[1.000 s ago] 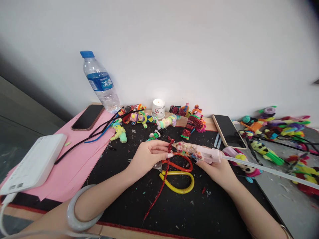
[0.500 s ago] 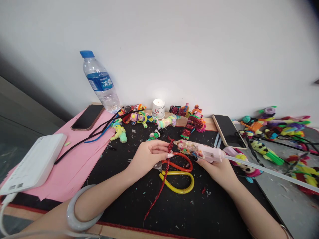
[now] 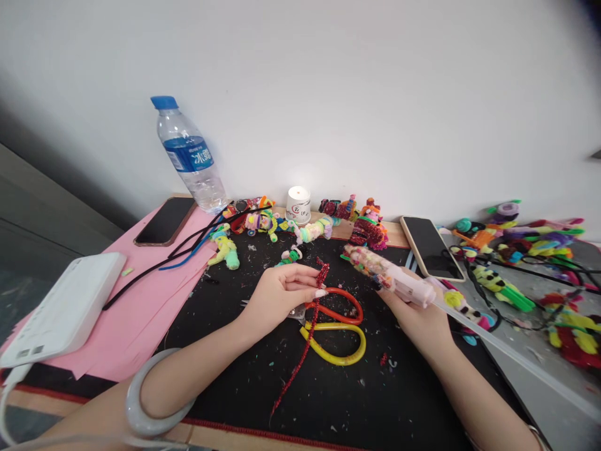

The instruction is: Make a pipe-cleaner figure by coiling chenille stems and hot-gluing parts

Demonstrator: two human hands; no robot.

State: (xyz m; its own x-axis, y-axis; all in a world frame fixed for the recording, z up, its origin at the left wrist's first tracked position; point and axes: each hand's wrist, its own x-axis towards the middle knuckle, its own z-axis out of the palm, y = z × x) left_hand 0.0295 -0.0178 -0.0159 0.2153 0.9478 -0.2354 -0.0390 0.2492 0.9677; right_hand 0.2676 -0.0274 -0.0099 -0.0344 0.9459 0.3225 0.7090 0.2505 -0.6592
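Note:
My left hand (image 3: 280, 291) pinches the upper end of a red sparkly pipe cleaner (image 3: 304, 348), which trails down across the black mat (image 3: 328, 401). My right hand (image 3: 416, 313) grips a pink glue gun (image 3: 389, 273) covered in small decorations; a clear glue stick (image 3: 516, 360) sticks out of its back. The gun's nozzle points up and left, a short way right of the pipe cleaner's tip. Under both hands lies a pair of scissors (image 3: 340, 329) with one red and one yellow handle loop.
Small pipe-cleaner figures (image 3: 310, 228) line the back of the mat beside a white cup (image 3: 298, 204). A water bottle (image 3: 188, 153), a phone (image 3: 165, 221), pink paper (image 3: 141, 288) and a white box (image 3: 61, 310) are left. Another phone (image 3: 429, 245) and more figures (image 3: 521, 241) are right.
My right hand has swung the glue gun's nozzle up and to the right, away from the pipe cleaner's tip. My left hand and the pipe cleaner have stayed put.

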